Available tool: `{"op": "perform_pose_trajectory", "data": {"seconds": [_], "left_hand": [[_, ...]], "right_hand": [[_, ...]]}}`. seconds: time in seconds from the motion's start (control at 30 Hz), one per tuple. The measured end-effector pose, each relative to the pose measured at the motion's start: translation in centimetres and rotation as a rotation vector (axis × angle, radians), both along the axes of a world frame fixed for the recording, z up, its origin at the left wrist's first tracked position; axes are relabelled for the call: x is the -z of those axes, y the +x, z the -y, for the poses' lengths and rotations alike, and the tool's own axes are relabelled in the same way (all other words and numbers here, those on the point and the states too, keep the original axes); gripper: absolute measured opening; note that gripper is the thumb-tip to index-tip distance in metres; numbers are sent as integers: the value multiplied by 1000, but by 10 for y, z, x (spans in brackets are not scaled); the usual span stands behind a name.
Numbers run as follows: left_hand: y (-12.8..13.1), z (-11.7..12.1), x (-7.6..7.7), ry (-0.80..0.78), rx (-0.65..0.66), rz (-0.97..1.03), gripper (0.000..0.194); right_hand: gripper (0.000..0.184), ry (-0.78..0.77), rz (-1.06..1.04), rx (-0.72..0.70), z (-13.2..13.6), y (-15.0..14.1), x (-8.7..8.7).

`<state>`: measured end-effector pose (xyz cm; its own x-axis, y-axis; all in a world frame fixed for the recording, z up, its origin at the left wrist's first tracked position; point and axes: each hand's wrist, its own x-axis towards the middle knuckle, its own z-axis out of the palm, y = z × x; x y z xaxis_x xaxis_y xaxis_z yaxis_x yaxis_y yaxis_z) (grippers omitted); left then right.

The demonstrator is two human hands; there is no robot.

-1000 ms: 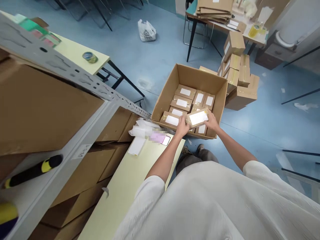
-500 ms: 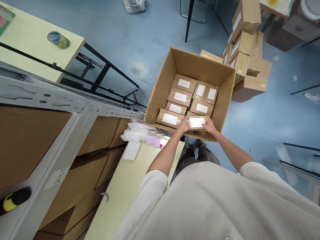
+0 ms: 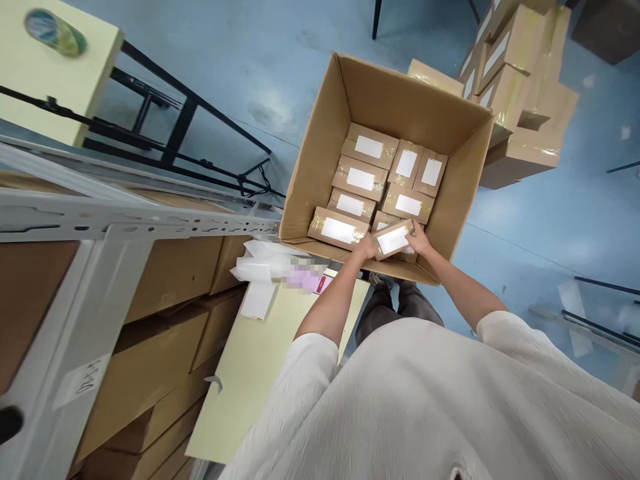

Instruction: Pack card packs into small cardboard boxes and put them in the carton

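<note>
Between my two hands is a small cardboard box [image 3: 394, 240] with a white label on top, tilted with its right end higher in view. My left hand [image 3: 367, 247] grips its left end and my right hand [image 3: 419, 240] its right end. It is inside the near part of a large open carton [image 3: 315, 147]. Several taped, labelled small boxes [image 3: 361, 179] lie in rows in that carton. Another small box [image 3: 385, 220] shows partly beneath the held one; the rest of it is hidden.
A pale yellow table [image 3: 270, 353] with plastic wrapping [image 3: 260, 269] and white labels [image 3: 259, 300] stands left of me. Beside it, a metal shelf [image 3: 125, 223] holds cardboard boxes. Stacked boxes [image 3: 530, 133] stand beyond the carton on the right. A roll-like item [image 3: 55, 32] lies on the far-left table.
The held box has turned from level to tilted, its right end rising in view, while both hands keep hold. The camera view has shifted, and the carton appears larger.
</note>
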<state>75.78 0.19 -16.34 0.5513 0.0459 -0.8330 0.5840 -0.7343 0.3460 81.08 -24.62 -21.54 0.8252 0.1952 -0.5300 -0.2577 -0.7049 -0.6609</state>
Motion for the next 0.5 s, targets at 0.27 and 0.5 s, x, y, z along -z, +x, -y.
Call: {"op": "perform_pose_trajectory", "data": {"seconds": [0.27, 0.5], "left_hand": [[-1, -6, 14, 168, 195, -150, 56], [0, -14, 19, 111, 181, -103, 46]], "right_hand": [[101, 288, -85, -176, -51, 26, 29], [79, 151, 55, 67, -61, 23, 47]]}}
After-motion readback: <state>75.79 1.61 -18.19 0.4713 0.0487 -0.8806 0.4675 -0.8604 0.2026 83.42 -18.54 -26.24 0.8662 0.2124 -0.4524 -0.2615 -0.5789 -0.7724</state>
